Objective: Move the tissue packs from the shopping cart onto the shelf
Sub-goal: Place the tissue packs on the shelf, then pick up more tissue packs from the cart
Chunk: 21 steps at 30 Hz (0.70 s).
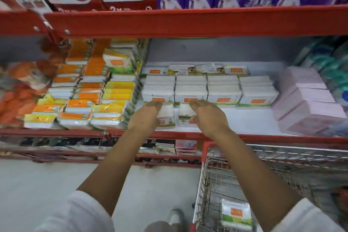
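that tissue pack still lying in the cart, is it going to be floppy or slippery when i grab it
Probably soft rather than stiff: the tissue pack in the cart looks like a wrapped stack of tissues, so it should give a little under the fingers. Its glossy wrap may be slightly slippery. It likely weighs little, and lying flat, it seems unlikely to roll or tip.

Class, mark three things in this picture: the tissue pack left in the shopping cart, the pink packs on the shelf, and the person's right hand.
tissue pack (236, 214), head view, on its printed front.
pink packs (308, 113), head view, top of front stack.
right hand (208, 117), head view, back of hand.
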Available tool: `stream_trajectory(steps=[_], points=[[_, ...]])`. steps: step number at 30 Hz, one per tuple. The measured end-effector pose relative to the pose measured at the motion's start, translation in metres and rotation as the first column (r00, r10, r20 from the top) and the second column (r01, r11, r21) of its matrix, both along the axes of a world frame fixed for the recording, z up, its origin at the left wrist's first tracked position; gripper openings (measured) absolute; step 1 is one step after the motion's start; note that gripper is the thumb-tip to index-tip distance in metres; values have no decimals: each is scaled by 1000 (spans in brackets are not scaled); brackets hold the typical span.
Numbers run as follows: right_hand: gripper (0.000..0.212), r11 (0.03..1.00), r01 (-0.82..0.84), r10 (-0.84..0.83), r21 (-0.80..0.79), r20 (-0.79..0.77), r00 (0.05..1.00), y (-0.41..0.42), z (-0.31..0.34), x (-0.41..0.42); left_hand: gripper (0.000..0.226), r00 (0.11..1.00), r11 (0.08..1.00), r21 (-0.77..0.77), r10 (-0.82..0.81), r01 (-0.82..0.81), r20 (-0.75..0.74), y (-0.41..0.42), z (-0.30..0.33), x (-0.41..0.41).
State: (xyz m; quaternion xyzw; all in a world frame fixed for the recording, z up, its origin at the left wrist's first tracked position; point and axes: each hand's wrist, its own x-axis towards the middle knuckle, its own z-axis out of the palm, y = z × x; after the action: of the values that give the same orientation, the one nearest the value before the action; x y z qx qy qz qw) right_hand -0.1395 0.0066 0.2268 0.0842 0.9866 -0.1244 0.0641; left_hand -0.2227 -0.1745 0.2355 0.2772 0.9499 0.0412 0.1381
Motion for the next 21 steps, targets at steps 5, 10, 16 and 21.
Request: stream_trajectory(steps=[5, 10, 16, 21], points=[[62, 999, 5, -13, -45, -181, 983, -2, -13, 46, 76, 982, 970, 230, -39, 83, -187, 10, -25, 56], [57, 976, 195, -213, -101, -219, 952, 12, -73, 149, 73, 951, 920, 288, -199, 265, -237, 52, -73, 151], [69, 903, 417, -379, -101, 271, 885, 56, -155, 269, 74, 863, 873, 106, -487, 477, 132, 110, -153, 238], [84, 894, 441, -302, -75, 625, 719, 91, -205, 319, 83, 777, 811, -178, -433, 557, 456, 134, -225, 267]])
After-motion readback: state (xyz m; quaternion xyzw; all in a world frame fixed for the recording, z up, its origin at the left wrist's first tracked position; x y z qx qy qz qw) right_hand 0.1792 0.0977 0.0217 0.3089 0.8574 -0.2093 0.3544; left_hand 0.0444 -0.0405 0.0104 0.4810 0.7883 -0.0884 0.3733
